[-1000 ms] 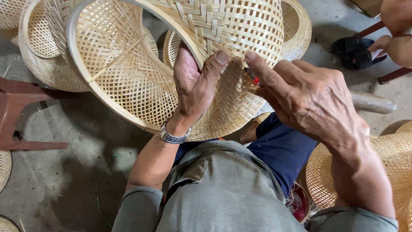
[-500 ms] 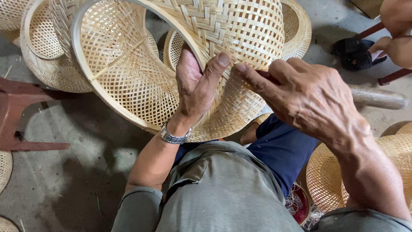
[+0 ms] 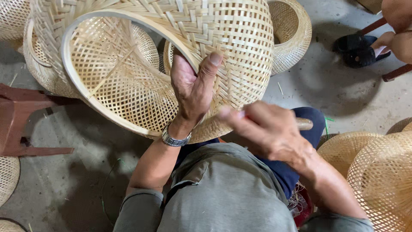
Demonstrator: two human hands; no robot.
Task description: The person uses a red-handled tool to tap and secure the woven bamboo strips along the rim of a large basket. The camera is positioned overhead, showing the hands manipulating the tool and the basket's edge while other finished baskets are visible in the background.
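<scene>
On the lap, right under the camera, the right hand (image 3: 268,131) is curling shut around a slim pale stick (image 3: 304,124) — only its rounded end is showing past the knuckles, and the hand is blurring, so how tightly it is gripping cannot be told. Whether the stick is a tool or a strip of cane is hard to make out. Just above it the left hand (image 3: 194,88) is pressing flat against the woven basket (image 3: 171,64), thumb up along the wall and palm on the rim band, fingers hidden behind the weave; it is steadying rather than clamping. A metal watch (image 3: 175,139) is sitting on that wrist.

The basket is resting tilted against the knees, open mouth facing left. It is looking light and springy: thin split strips, open lattice at the bottom, tighter plaiting near the top. The wall would likely be giving under a squeeze and single strips could snap or splinter, so the stiff hooped rim seems the safest place for holding it.

Farther off, more baskets (image 3: 292,30) are standing on the concrete floor (image 3: 326,86), several cut off by the frame. At the top right another person's foot in a dark sandal (image 3: 358,47) is showing only in part.
</scene>
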